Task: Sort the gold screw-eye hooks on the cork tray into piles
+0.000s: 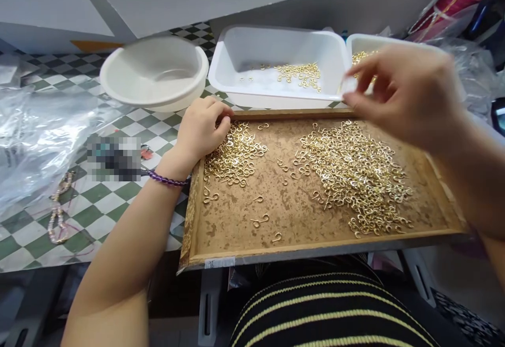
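Observation:
A wooden-framed cork tray [295, 215] lies in front of me, holding a large heap of small gold screw eyes [351, 173] on its right. A smaller heap of gold screw eyes [236, 152] lies on its left, with a few loose ones between. My left hand [201, 129] rests curled on the tray's left edge, fingertips on the smaller heap. My right hand [402, 94] is raised above the tray's far right corner, slightly blurred, its thumb and fingertips close together. Whether they hold anything is hard to see.
Behind the tray stand a white plastic tub [276, 47] with gold pieces inside, a second white tub [379, 42], and a round white basin [153, 71]. Crumpled clear plastic [43, 142] and a beaded strand [57, 210] lie on the checkered tablecloth [106, 210] to the left.

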The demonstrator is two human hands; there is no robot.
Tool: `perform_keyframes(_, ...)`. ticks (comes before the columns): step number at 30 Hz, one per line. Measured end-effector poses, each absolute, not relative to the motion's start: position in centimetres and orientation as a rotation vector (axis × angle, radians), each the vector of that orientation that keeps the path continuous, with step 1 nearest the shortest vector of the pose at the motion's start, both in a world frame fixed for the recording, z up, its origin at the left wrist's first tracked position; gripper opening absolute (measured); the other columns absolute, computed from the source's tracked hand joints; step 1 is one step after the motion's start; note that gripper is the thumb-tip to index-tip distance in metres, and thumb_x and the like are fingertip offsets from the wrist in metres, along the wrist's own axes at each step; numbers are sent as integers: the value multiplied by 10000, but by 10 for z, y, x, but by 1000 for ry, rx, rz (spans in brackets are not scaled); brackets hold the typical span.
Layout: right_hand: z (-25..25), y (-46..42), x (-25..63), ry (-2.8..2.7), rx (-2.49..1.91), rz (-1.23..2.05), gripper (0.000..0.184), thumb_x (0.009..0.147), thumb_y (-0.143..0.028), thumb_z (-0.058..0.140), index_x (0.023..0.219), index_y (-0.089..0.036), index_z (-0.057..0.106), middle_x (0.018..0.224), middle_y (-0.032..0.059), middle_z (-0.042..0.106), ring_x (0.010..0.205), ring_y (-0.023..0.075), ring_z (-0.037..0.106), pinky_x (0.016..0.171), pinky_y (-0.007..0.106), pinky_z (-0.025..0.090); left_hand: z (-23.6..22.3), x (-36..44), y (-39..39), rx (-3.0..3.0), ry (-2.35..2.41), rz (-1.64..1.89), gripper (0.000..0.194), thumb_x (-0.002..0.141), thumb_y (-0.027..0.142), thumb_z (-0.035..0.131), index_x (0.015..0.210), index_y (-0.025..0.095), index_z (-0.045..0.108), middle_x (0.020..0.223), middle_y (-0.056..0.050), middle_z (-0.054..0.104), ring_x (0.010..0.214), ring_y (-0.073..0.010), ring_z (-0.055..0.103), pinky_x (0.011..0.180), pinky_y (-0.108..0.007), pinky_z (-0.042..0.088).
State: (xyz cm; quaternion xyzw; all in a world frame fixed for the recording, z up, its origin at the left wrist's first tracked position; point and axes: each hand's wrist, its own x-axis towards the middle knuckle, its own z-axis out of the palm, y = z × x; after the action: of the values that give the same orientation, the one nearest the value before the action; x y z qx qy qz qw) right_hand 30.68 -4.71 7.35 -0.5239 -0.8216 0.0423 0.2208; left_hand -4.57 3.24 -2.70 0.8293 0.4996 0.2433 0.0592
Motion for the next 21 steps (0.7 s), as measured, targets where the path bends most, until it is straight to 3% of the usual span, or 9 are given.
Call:
perform_keyframes(2, 87, -37, 314, -2140, -1538, 41, 451, 970, -477, 630, 1305, -177, 672, 954, 59, 694, 701, 96, 529, 693, 272, 412, -24, -44, 31, 2490, 1542, 697, 233, 929, 309, 482, 972, 314, 711, 1001, -75, 681, 1062, -258, 596, 1026, -513, 513)
perform_keyframes(5, 82, -34, 323, -2461, -1367, 235, 448, 981, -566, 567, 1206, -214, 727, 861, 21, 687, 651, 88, 533, 646, 261, 398, -20, -42, 29, 2461, 1575, 639, 246, 925, 303, 468, 977, 299, 708, 1037, -83, 683, 1080, -265, 600, 1046, -518, 499)
perform_keyframes(10, 42, -54, 319, -3084, -1036, 800, 251, 1013, -422, 596, 1014, -214, 736, 909, -8, 698, 760, 76, 591, 686, 236, 382, -20, -41, 29, 2467, 1582, 639, 232, 925, 294, 473, 971, 292, 701, 1054, -86, 685, 1089, -266, 599, 1051, -510, 494)
perform_keyframes(14, 25, -69, 310, -3145, -1140, 851, 109, 977, -271, 638, 981, -182, 701, 871, 6, 685, 743, 92, 573, 664, 240, 351, -23, -42, 30, 2497, 1586, 650, 224, 923, 288, 477, 961, 298, 698, 1040, -77, 686, 1067, -256, 599, 1023, -490, 505)
perform_keyframes(21, 28, -65, 320, -3092, -1064, 955, 144, 964, -259, 585, 949, -202, 716, 844, 4, 683, 718, 109, 590, 668, 261, 379, -20, -41, 29, 2506, 1607, 598, 247, 932, 281, 461, 979, 275, 704, 1057, -90, 688, 1081, -257, 610, 1032, -489, 508)
